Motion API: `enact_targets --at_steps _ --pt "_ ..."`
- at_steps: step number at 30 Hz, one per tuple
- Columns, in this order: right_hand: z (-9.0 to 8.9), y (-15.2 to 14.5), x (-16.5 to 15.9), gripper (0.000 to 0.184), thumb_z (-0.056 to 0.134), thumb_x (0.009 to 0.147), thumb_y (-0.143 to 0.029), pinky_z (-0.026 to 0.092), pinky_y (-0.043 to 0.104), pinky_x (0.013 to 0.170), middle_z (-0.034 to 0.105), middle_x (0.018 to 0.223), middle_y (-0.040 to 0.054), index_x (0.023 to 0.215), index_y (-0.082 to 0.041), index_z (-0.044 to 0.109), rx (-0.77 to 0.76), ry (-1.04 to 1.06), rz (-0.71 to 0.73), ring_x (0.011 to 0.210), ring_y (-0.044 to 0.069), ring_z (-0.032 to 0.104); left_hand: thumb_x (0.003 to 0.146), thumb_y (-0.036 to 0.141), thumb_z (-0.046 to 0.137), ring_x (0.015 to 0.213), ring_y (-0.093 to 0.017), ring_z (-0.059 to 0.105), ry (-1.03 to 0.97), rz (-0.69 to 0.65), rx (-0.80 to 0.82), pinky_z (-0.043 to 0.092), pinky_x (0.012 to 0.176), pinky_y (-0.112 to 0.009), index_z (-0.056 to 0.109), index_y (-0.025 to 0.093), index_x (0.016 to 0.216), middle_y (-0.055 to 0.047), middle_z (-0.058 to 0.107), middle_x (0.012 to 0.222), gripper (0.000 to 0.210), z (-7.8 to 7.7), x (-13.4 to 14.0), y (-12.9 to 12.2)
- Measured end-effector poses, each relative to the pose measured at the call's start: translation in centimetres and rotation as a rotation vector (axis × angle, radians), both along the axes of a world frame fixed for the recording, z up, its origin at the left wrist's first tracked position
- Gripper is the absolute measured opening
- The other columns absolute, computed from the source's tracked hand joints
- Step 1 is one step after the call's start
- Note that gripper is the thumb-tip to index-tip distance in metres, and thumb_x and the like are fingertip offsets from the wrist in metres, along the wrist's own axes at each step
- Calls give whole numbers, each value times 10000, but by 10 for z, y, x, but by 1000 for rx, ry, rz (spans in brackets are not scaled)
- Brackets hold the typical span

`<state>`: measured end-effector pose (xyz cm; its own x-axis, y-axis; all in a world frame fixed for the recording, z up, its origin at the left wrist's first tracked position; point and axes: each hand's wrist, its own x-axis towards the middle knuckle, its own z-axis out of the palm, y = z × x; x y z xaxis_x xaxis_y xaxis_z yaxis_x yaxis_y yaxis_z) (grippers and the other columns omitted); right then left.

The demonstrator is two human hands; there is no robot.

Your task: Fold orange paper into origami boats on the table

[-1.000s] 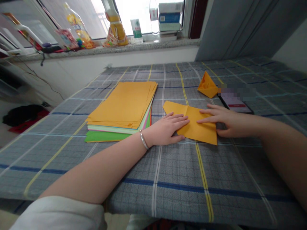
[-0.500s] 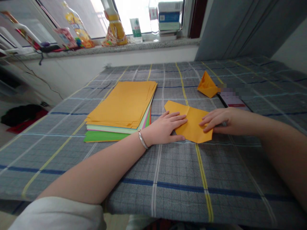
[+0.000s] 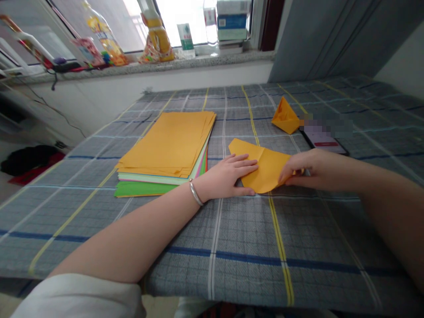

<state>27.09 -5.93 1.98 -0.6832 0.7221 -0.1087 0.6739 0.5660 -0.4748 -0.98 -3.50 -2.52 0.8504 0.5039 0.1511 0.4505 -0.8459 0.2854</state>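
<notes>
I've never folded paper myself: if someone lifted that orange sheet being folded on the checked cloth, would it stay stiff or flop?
The orange paper sheet looks thin and lies flat, so it would probably droop when lifted by one edge. Its crease may stiffen it slightly. It seems very light: the left hand presses it down while the right hand lifts an edge, so a push would likely slide it across the cloth.

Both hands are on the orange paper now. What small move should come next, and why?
Probably the right hand should bring its lifted edge further over the orange sheet and press it flat. That edge is raised, while the left hand pins the sheet's other side flat.
</notes>
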Motion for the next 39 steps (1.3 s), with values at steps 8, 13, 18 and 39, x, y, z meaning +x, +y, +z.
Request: enact_targets --at_steps 8,13,18,39 --pt "-15 10 -9 403 511 869 -587 384 308 570 571 638 4 660 -242 506 -3 38 -268 594 169 525 865 415 764 1482 -302 409 -74 -7 -131 320 1236 -511 589 172 1387 -133 540 1509 602 3 -2 3" --pt "-22 14 -12 354 510 866 -561 374 312 579 571 652 12 701 -248 522 54 33 -316 626 184 533 870 274 759 1451 -269 463 -217 12 -269 399 1191 -506 701 201 1095 -100 662 1374 244 2 -5 5" --pt "-30 15 -19 287 490 870 -502 362 325 599 609 684 23 752 -252 569 152 16 -356 657 202 563 902 246 712 1452 -247 463 -228 18 -305 386 1205 -494 691 211 1056 -80 661 1376 159 0 -5 7" --pt "-32 13 -18 268 596 832 -511 416 341 629 685 784 36 827 -243 611 216 86 -364 712 224 608 939 433 650 1383 -270 518 -70 54 8 396 1166 -431 591 142 1348 -150 559 1480 505 1 0 -4"
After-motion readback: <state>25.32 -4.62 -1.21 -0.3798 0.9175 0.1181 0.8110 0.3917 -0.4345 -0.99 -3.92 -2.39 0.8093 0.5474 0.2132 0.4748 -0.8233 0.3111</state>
